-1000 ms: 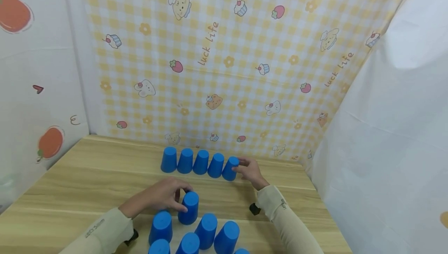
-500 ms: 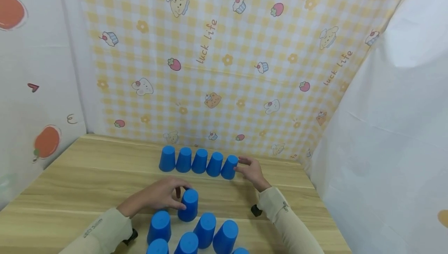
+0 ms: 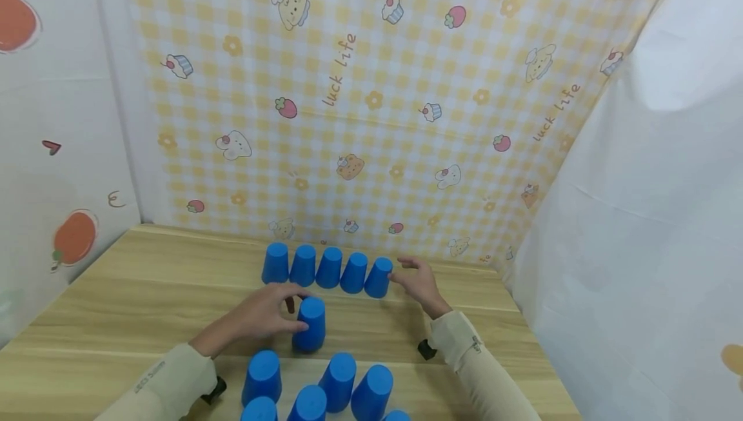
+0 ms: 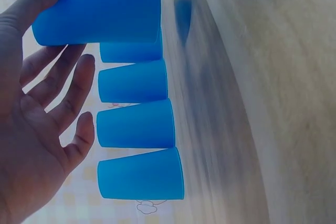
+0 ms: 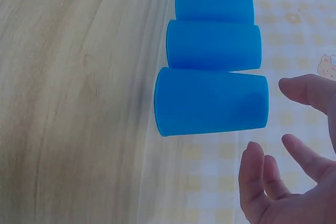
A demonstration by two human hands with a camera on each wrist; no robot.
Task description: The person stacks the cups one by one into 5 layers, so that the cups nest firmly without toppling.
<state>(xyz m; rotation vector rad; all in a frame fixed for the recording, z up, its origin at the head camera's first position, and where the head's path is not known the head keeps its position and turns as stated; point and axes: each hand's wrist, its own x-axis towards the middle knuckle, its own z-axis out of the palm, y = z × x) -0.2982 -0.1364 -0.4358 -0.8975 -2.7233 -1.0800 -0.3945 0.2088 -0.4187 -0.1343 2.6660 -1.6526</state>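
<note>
My left hand (image 3: 266, 313) grips an upside-down blue plastic cup (image 3: 313, 323), thumb on its near side and fingers behind it. In the left wrist view that cup (image 4: 105, 11) is pinched near its narrow closed end, while the other fingers spread loosely below. My right hand (image 3: 419, 284) is beside the rightmost cup (image 3: 378, 278) of a back row of upturned blue cups. The right wrist view shows its fingers parted and relaxed, with a gap between the thumb and that end cup (image 5: 212, 102).
Several more upturned blue cups stand at the front, including one cup (image 3: 262, 376) near my left sleeve and another cup (image 3: 373, 392) farther right. The wooden table (image 3: 151, 279) ends at a yellow checked cloth (image 3: 371, 137) behind the row. White cloth (image 3: 627, 234) hangs at the right.
My left hand has moved the gripped cup forward, away from the front cups and toward the back row. My right hand has come slightly away from the end cup, its fingers loosening.
</note>
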